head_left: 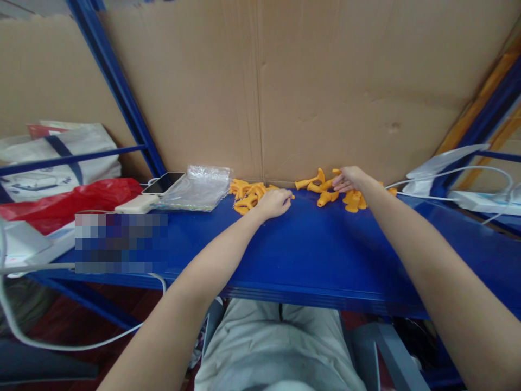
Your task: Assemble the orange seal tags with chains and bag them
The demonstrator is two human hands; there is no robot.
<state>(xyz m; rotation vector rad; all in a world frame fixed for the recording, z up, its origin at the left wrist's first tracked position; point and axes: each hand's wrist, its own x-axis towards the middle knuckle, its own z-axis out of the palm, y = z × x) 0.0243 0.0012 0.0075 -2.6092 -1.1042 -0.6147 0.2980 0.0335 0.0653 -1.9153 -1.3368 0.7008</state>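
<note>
Left hand (273, 204) has its fingers curled together, an orange tip (293, 196) poking out just past them; can't tell if they're clamped on it. Right hand (350, 178) reaches over the right-hand pile, fingers toward the pieces, grip unclear (contact at the fingertips is too small to read). Parts sit in two groups at the back of the blue metal table (305, 255): a left pile of orange, looped, plastic-looking pieces (239, 187) just beyond the left wrist, and a right pile of orange, branched, plastic-looking pieces (324, 200) under and beside the right hand. Bare blue surface between the forearms. Left of the looped pile: a clear, flat plastic bag (199, 187), then a black-screened, rectangular phone (166, 183) and a cream, rounded block (137, 204). Brown cardboard sheet (325, 81) stands behind it all.
</note>
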